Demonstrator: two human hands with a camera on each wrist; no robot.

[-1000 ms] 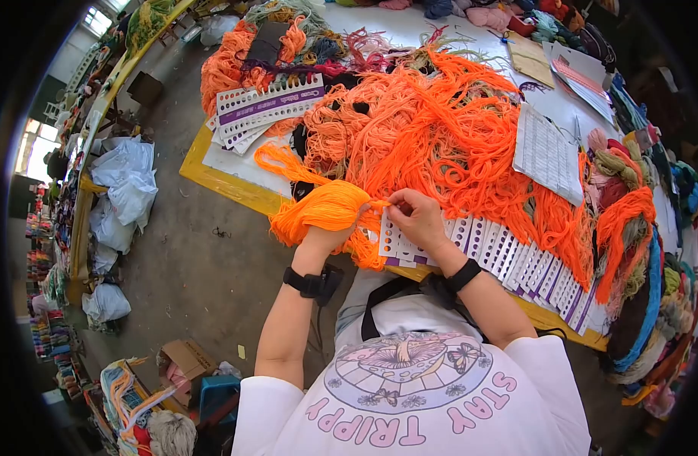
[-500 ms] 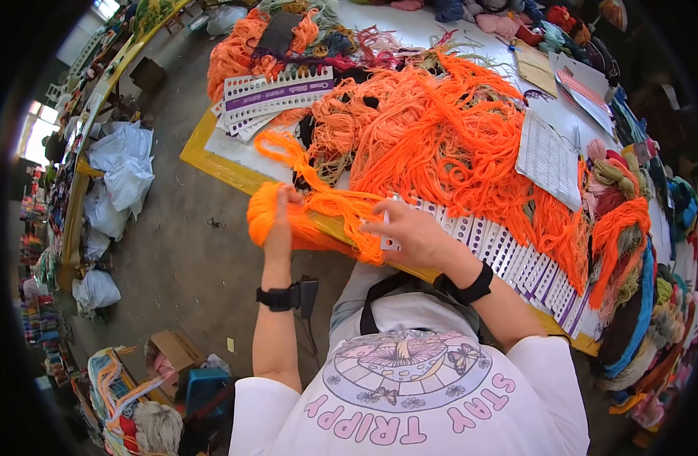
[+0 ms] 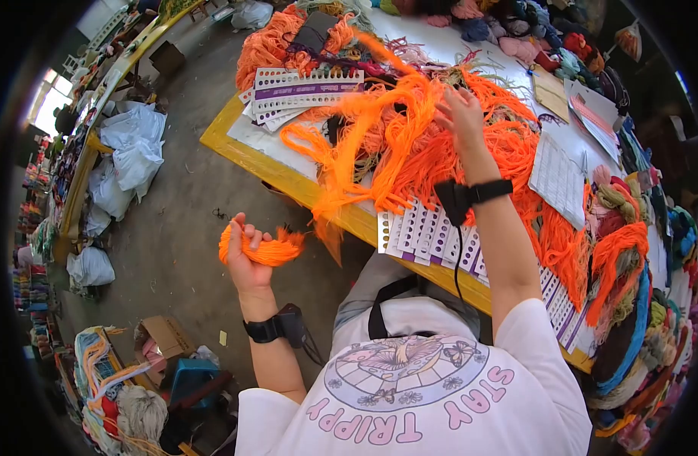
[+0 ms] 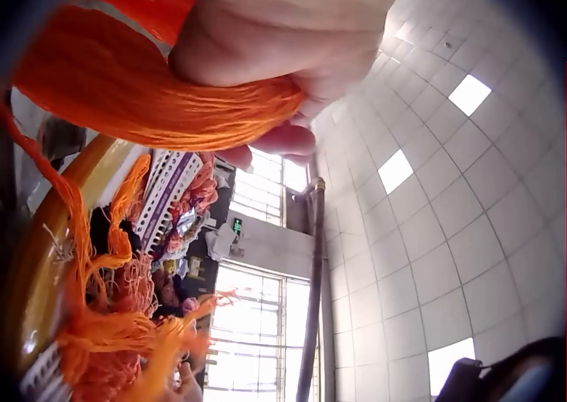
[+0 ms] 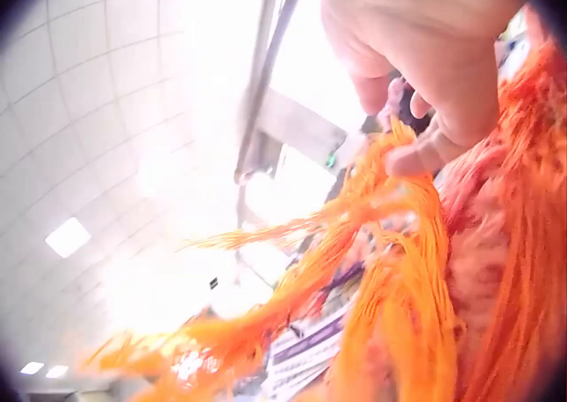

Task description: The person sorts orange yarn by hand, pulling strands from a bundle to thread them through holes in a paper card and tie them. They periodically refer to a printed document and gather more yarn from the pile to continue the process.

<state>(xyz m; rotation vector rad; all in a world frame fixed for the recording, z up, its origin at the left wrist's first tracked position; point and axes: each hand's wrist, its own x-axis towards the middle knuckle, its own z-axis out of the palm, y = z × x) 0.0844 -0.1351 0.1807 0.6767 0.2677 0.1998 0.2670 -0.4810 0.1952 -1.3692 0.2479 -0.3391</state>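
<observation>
1. Gripping a yarn bundle [image 3: 276,252], the person's left hand [image 3: 250,266] has its fingers curled round the orange strands, a closed grip with the loose end sticking out towards the desk [image 3: 229,131].
2. The yarn bundle is held off the desk, above the floor [image 3: 178,262], to the left of the desk's yellow edge.
3. The right hand [image 3: 463,121] is raised over the orange yarn pile [image 3: 504,156], its grip loose, with fingers bent and apart. The right wrist view shows its fingertips close by the lighter orange strands [image 5: 407,269]; whether they touch cannot be told.
4. Those strands lie across the pile's left part and hang over the desk's near edge, partly blurred.
5. Punched cards [image 3: 432,232] overlap in a row along the near edge, below the pile.
6. Purple-and-white cards [image 3: 307,90] are stacked near the desk's left corner, beside the pile.
7. A printed sheet [image 3: 558,181] rests on the yarn at the pile's right side.
</observation>
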